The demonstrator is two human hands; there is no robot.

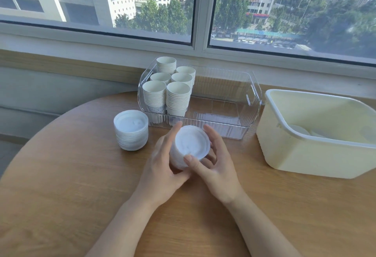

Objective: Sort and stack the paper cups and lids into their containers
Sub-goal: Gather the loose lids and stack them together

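A stack of white plastic lids (191,145) is held above the table between both hands, tilted toward me. My left hand (162,163) wraps its left side, fingers curled round it. My right hand (211,161) grips its right side with the thumb across the top lid. A second, taller stack of lids (131,132) stands on the table to the left. Several stacks of white paper cups (173,90) fill the left end of a clear plastic bin (234,118). A cream tub (295,151) at the right holds a few loose lids (301,129).
The round wooden table (71,185) ends at a curved edge on the left. A window sill and window run along the far side behind the bins. The right half of the clear bin holds nothing.
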